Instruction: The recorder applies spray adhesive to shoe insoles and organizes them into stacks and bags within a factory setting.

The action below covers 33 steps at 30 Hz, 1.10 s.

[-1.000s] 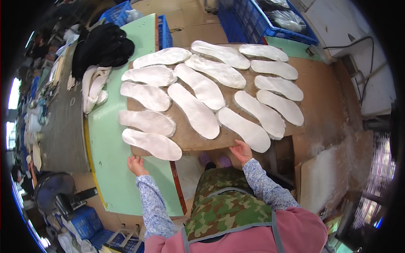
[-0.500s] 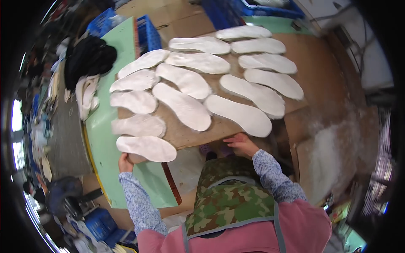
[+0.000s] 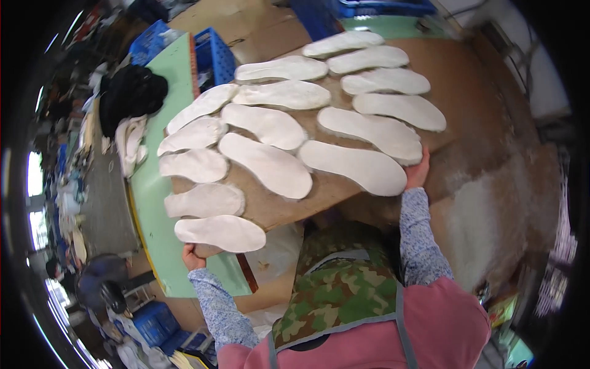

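Observation:
A flat brown board [image 3: 270, 212], like cardboard, bears several white fluffy-edged insoles [image 3: 265, 166] lying in rough rows. My left hand [image 3: 193, 257] is closed on the board's near left corner, just below the nearest insole [image 3: 220, 233]; part of its fingers is hidden beneath. At the near right corner my right hand [image 3: 418, 171] wraps round the board's edge, beside the end of a large insole [image 3: 353, 166]. The board slants, its left corner closer to me than its right.
A green tabletop [image 3: 147, 197] runs along the left, with a black bundle [image 3: 132, 92] and pale insoles [image 3: 130, 144] beside it. Blue crates [image 3: 212, 58] stand beyond. To the right is a brown surface dusted with white fluff [image 3: 473, 224]. A dark fan [image 3: 104, 286] stands lower left.
My right hand has gone from the board's near edge to its right corner and closed there. The board has turned slightly, its left corner coming nearer with my left hand.

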Motion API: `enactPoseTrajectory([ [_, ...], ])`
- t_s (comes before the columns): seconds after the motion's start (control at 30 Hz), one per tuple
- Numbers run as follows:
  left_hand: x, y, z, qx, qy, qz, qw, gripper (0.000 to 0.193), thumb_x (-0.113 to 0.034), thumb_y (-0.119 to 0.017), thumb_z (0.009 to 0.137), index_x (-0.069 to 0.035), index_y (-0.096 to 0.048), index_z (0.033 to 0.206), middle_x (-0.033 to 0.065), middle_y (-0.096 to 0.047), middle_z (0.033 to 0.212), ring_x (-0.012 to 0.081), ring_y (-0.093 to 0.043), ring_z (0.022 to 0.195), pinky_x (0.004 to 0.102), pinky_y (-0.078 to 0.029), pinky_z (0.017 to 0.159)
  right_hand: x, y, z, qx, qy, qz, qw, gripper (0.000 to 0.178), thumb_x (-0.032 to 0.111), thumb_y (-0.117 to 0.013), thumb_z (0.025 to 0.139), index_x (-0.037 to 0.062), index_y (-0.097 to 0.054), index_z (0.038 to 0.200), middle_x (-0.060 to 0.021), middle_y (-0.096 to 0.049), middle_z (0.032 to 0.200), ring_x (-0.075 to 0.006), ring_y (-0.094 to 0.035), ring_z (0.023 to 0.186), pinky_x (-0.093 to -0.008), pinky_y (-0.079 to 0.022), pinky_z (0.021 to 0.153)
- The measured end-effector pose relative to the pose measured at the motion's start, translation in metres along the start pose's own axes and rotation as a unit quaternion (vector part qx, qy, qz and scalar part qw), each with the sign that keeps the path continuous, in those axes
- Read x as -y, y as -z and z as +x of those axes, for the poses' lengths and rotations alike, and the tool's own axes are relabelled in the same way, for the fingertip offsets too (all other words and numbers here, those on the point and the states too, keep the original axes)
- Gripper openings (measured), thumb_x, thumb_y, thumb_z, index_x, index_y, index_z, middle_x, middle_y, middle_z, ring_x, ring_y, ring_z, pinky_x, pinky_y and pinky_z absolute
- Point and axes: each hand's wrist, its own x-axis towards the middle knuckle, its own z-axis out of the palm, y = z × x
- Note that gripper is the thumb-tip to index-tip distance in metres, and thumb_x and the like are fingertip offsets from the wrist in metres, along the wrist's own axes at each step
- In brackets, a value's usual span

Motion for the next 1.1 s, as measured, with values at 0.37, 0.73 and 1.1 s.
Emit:
enactPoseTrajectory([
  [0.37,-0.010,-0.071,-0.091,-0.021,-0.082,-0.077,0.993,0.052,-0.006,-0.046,0.069,0.000,-0.051,0.121,0.0104,-0.058,0.114,0.0214,-0.054,0.105,0.0344,-0.040,0.096,0.031,-0.066,-0.003,0.049,0.030,-0.133,0.989,0.054,0.044,-0.043,0.089,0.0054,-0.046,0.127,-0.0140,-0.048,0.129,-0.0342,-0.049,0.116,-0.0526,-0.039,0.098],
  [0.73,0.028,0.044,-0.221,-0.204,-0.092,-0.082,0.971,0.048,-0.004,-0.047,0.068,0.001,-0.054,0.116,0.0089,-0.059,0.111,0.0229,-0.055,0.103,0.0350,-0.041,0.095,-0.020,-0.072,0.054,0.118,-0.137,-0.153,0.972,0.052,0.042,-0.051,0.088,0.0031,-0.050,0.122,-0.0106,-0.054,0.124,-0.0279,-0.051,0.114,-0.0435,-0.040,0.098],
  [1.1,0.107,0.131,-0.340,-0.282,-0.043,-0.134,0.949,0.054,-0.007,-0.047,0.066,0.000,-0.050,0.120,0.0091,-0.056,0.118,0.0258,-0.051,0.113,0.0381,-0.038,0.100,-0.102,-0.088,-0.001,0.193,-0.241,-0.191,0.932,0.058,0.046,-0.044,0.088,0.0038,-0.045,0.128,-0.0109,-0.050,0.129,-0.0305,-0.047,0.118,-0.0459,-0.034,0.101],
])
